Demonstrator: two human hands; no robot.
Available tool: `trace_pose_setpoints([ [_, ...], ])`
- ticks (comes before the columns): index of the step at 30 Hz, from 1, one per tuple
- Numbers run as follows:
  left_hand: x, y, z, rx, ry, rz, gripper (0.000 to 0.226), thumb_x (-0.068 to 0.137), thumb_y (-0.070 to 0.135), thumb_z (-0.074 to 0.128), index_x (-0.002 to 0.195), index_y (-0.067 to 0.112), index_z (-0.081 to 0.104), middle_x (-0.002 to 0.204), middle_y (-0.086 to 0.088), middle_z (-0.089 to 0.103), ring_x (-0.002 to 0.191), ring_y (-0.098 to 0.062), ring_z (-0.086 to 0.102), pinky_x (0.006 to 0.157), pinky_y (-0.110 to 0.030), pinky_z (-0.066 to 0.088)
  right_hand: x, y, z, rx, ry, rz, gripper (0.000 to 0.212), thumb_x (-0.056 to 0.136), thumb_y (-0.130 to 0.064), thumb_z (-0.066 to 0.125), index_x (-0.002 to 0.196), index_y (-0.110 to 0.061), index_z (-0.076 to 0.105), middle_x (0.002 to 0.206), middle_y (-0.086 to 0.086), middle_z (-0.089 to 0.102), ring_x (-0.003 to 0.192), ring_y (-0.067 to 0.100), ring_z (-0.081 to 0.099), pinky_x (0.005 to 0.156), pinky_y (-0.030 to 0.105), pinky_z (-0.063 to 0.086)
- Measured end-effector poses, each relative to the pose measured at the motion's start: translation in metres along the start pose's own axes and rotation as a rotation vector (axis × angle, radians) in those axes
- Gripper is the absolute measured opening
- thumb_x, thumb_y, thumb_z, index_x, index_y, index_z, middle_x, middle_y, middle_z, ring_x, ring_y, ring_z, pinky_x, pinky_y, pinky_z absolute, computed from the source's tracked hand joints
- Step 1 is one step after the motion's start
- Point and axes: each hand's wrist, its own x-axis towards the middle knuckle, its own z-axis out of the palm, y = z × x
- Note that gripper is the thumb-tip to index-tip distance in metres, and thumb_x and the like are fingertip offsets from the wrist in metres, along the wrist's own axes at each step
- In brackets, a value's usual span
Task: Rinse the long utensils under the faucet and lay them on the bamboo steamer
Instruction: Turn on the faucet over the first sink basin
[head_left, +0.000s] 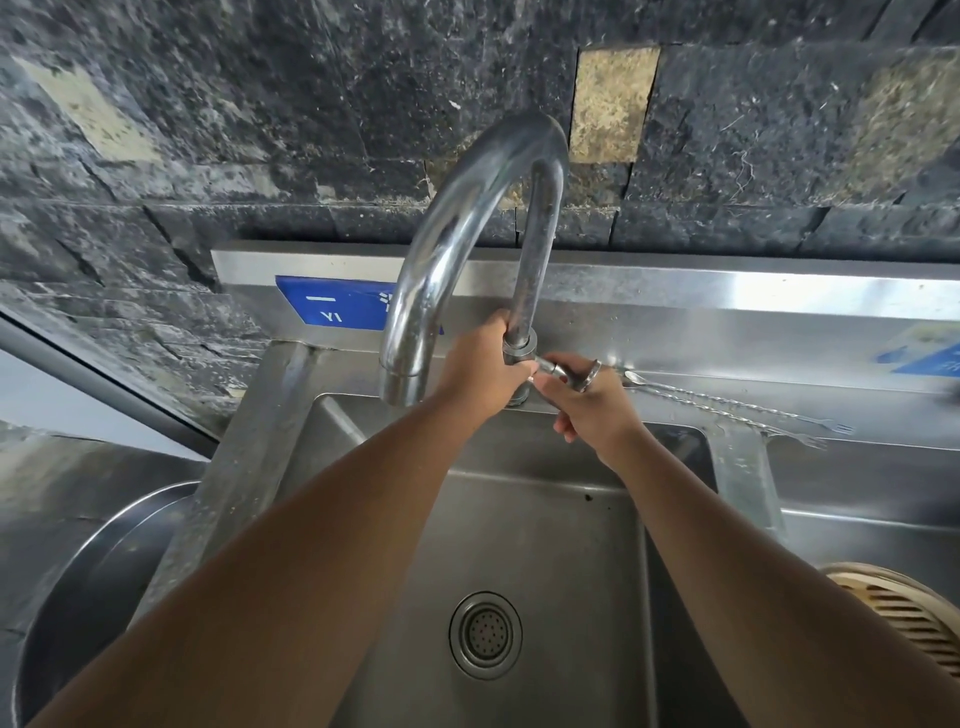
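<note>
A tall curved chrome faucet (457, 218) arches over the steel sink (524, 525). My left hand (483, 371) is wrapped around the base of the faucet's upright pipe. My right hand (592, 402) pinches the faucet's side handle (563, 371) just right of that base. No water shows at the spout. Two long twisted metal utensils (727, 408) with small fork ends lie side by side on the sink's back ledge, right of my right hand. The bamboo steamer (904, 613) shows partly at the lower right edge.
A round metal basin (98, 582) sits at the lower left beside the sink. The drain strainer (485, 635) is in the sink's floor. A dark stone wall rises behind, with blue labels (337, 304) on the steel backsplash.
</note>
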Motion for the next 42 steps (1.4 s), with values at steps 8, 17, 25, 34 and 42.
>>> trace_pose_setpoints([
  [8, 0.000, -0.001, 0.002, -0.001, -0.004, -0.012, 0.034, 0.076, 0.028, 0.078, 0.104, 0.023, 0.058, 0.089, 0.006, 0.069, 0.081, -0.015, 0.066, 0.077, -0.037, 0.056, 0.000, 0.002, -0.001, -0.019, -0.002, -0.017, 0.023, 0.093, -0.023, 0.068, 0.117, -0.020, 0.068, 0.069, -0.004, 0.065, 0.037, 0.011, 0.055, 0.033, 0.023, 0.042],
  [17, 0.001, -0.003, 0.003, -0.007, 0.003, -0.002, 0.034, 0.076, 0.028, 0.078, 0.104, 0.022, 0.058, 0.089, 0.007, 0.069, 0.081, -0.014, 0.066, 0.078, -0.039, 0.057, 0.001, 0.005, 0.000, -0.007, 0.001, -0.038, 0.013, 0.093, -0.024, 0.068, 0.101, -0.034, 0.069, 0.065, -0.011, 0.068, 0.038, 0.011, 0.055, 0.033, 0.022, 0.042],
  [25, 0.002, -0.006, 0.004, -0.014, 0.009, 0.023, 0.034, 0.077, 0.028, 0.078, 0.104, 0.022, 0.058, 0.089, 0.007, 0.070, 0.079, -0.010, 0.066, 0.076, -0.036, 0.058, -0.001, 0.002, -0.001, -0.012, -0.002, -0.022, 0.015, 0.093, -0.024, 0.068, 0.108, -0.029, 0.068, 0.065, -0.011, 0.066, 0.038, 0.010, 0.054, 0.033, 0.022, 0.043],
  [34, 0.003, -0.010, 0.007, -0.014, 0.014, 0.024, 0.035, 0.076, 0.029, 0.078, 0.104, 0.024, 0.057, 0.087, 0.011, 0.068, 0.078, -0.008, 0.065, 0.073, -0.031, 0.056, -0.002, 0.000, -0.002, -0.008, -0.010, -0.008, 0.013, 0.094, -0.025, 0.068, 0.103, -0.034, 0.069, 0.058, -0.014, 0.066, 0.039, 0.009, 0.053, 0.035, 0.022, 0.043],
  [42, 0.003, -0.011, 0.008, -0.016, 0.018, 0.012, 0.033, 0.077, 0.031, 0.076, 0.103, 0.025, 0.057, 0.085, 0.011, 0.066, 0.076, -0.001, 0.062, 0.069, -0.029, 0.055, 0.000, 0.002, -0.001, 0.005, -0.003, 0.004, 0.017, 0.094, -0.023, 0.068, 0.111, -0.026, 0.068, 0.058, -0.013, 0.065, 0.038, 0.009, 0.052, 0.034, 0.022, 0.042],
])
